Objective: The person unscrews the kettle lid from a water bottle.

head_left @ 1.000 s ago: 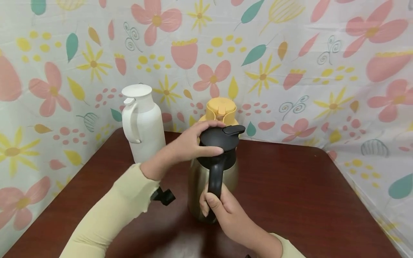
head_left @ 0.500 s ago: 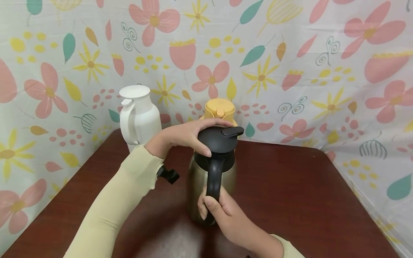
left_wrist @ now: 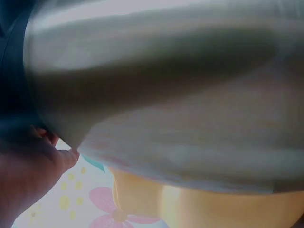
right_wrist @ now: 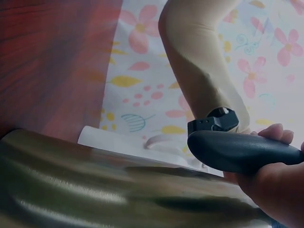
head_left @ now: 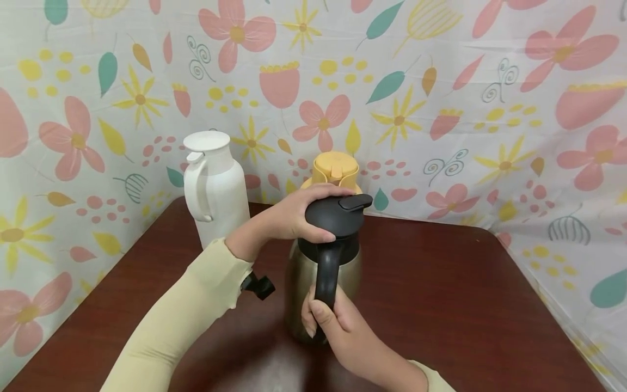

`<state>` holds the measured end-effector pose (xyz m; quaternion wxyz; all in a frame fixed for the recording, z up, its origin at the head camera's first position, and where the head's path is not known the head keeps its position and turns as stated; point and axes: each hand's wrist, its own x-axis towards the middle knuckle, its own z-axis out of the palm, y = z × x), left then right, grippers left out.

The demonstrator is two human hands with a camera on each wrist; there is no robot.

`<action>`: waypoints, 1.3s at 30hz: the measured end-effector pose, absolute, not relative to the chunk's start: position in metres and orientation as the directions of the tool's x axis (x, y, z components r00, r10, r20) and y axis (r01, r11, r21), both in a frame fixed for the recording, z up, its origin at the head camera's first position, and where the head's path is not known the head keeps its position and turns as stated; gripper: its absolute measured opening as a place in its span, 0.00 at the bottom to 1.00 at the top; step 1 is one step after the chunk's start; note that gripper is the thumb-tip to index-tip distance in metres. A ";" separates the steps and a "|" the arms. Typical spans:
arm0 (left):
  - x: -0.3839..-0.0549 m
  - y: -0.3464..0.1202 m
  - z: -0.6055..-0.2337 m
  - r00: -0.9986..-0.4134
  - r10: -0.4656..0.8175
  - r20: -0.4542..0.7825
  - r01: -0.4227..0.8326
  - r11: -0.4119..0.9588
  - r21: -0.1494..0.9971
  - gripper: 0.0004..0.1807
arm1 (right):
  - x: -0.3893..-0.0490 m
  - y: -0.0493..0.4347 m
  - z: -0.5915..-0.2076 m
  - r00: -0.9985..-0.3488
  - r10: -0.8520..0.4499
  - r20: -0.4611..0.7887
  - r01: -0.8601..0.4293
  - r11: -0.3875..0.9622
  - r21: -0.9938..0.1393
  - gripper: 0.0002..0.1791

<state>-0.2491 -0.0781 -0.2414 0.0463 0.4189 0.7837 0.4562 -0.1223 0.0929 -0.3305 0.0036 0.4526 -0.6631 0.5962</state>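
A brushed-metal thermos jug [head_left: 299, 288] stands upright on the table, its black handle [head_left: 327, 272] facing me. My right hand [head_left: 350, 333] grips the lower part of that handle, fingers wrapped round it; the right wrist view has the handle [right_wrist: 242, 151] close up. From the left, my left hand [head_left: 291, 215] holds the domed black lid [head_left: 333, 215] with the thumb on the near side and fingers over the far side. Most of those fingers are hidden behind the lid. In the left wrist view the metal body [left_wrist: 190, 95] fills much of the picture.
Behind the jug, partly hidden, is a yellow-topped jug [head_left: 336, 163]. A white jug [head_left: 220, 190] stands at the back left. The dark red-brown table [head_left: 441, 294] meets a flowered cloth [head_left: 441, 81] at back and sides. A black camera mount [head_left: 259, 286] hangs at my left wrist.
My left thumb slid left along the lid's near side, then came back part of the way, while the left wrist rose slightly. The right hand keeps its grip on the handle.
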 end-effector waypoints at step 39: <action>-0.239 -0.091 -0.220 -0.711 0.678 0.186 0.545 0.365 0.755 0.51 | -0.119 0.103 -0.328 -0.622 -0.579 0.526 -0.566 -0.132 -0.814 0.10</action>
